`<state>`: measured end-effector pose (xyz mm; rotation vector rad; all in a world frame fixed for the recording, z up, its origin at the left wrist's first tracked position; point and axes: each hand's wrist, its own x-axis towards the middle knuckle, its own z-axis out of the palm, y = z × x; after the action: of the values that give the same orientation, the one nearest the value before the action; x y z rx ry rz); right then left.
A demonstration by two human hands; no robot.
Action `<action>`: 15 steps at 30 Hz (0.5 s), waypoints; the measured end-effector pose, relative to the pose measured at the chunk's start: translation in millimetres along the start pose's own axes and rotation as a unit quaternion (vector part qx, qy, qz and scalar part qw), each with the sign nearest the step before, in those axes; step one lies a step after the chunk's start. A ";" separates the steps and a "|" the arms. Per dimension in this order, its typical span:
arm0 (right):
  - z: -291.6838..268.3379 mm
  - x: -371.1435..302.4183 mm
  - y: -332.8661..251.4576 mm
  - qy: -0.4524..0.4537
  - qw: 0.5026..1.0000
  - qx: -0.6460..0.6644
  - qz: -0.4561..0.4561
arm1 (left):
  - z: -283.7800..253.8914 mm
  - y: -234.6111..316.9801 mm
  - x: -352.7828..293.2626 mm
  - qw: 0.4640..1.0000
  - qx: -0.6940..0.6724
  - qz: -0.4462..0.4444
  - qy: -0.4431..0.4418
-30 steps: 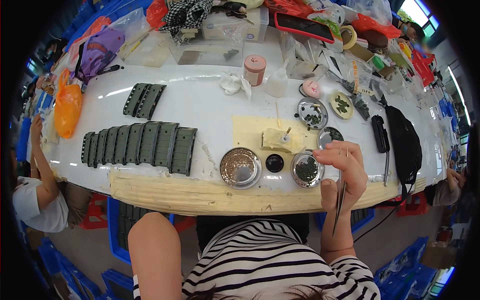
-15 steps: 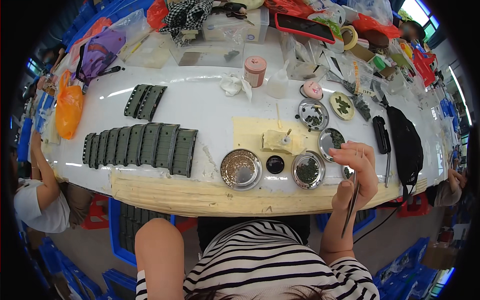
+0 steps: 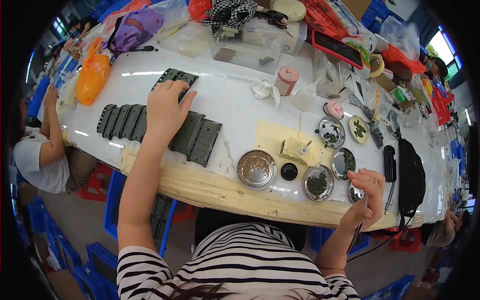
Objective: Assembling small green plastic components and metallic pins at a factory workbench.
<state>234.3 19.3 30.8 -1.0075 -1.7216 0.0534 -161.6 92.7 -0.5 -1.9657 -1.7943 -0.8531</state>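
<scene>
- Probably light, stiff and slightly slippery, the far pair of dark green, curved, ribbed panels (image 3: 176, 75) lies at left, beyond a matching near row of dark green panels (image 3: 204, 144); you'd best hold its long edges.
- Your left hand (image 3: 169, 109) curls over that pair; whether it grips is hidden.
- Your right hand (image 3: 366, 200) closes around slim silver metal tweezers (image 3: 358, 229).
- Your left forearm (image 3: 145, 187) crosses the row, right of which sits a round silver metal dish (image 3: 259, 175).
</scene>
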 end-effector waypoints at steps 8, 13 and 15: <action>-9.4 -2.3 3.6 -0.008 0.999 -0.013 0.034 | 14.8 -6.9 3.4 0.994 -0.003 -0.049 -0.096; -8.6 -1.1 3.2 -0.009 1.000 0.010 0.025 | 14.3 -3.7 6.2 0.984 -0.075 -0.071 -0.143; -5.9 -2.7 0.1 -0.004 0.999 0.035 0.028 | 13.8 -9.2 8.4 0.983 -0.100 -0.083 -0.127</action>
<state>239.2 15.1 31.1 -1.0052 -1.6873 0.1523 -167.7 109.1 -7.0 -2.1577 -2.1152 -0.8985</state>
